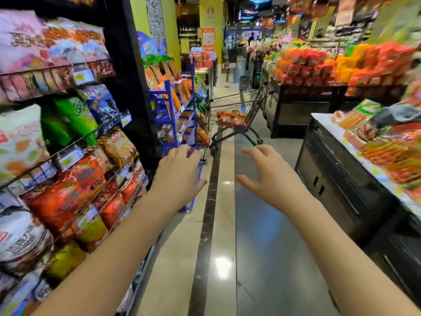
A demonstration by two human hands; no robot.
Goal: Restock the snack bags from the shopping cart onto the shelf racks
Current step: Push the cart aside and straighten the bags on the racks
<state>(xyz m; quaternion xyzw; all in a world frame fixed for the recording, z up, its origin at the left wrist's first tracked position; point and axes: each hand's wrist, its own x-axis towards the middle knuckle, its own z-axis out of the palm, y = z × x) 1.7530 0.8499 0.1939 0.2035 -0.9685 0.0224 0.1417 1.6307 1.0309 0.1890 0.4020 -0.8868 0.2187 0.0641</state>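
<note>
Snack bags (232, 118) in sight: a red-and-orange heap of them lies low in the basket of the shopping cart (257, 103). The cart stands well up the aisle ahead of me, just beside the far end of a blue rack (173, 110) on the left. I can't read the print on the bags, the picture is too blurred.

Both my arms are stretched forward, low over the floor (255, 236), and neither reaches the cart. My left hand (180, 176) is palm down, fingers loosely bent at the knuckles, thumb out to the side, nothing in it. It overlaps the foot of the blue rack in my view, and I can't tell whether it touches. My right hand (270, 176) is spread wide, fingers slightly hooked, thumb apart, also empty.

On my left run the shelf racks (75, 142), black wire tiers packed with bags in orange, green, white and blue. The blue rack past them carries orange packets. A dark strip (209, 213) runs along the glossy floor between my hands toward the cart. On my right is a black counter (337, 179) piled with red and orange packs. Beyond it, a display island (319, 67) is stacked with more.
</note>
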